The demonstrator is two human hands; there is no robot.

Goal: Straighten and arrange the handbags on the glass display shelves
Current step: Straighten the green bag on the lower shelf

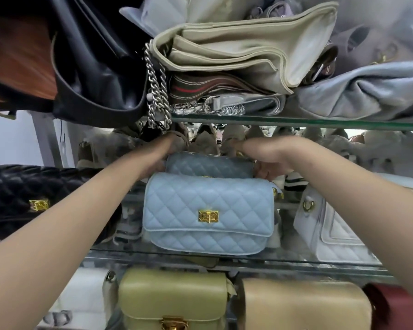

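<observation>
Both hands, left hand (pixel 161 153) and right hand (pixel 266 160), grasp ends of grey-blue quilted leather handbag (pixel 209 166) behind pale blue quilted flap handbag (pixel 209 211); shove could topple front bag off glass shelf edge (pixel 224 254).

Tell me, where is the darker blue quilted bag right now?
It sits mid-frame on the middle glass shelf, directly behind the light blue quilted bag, between the left hand and right hand.

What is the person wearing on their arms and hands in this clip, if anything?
Nothing shows. Both forearms are bare from the frame edge to the wrist, with no sleeve or cuff in view. The left hand and right hand carry no glove, watch, bracelet or visible ring, though the fingers are partly hidden behind the bags.
</observation>
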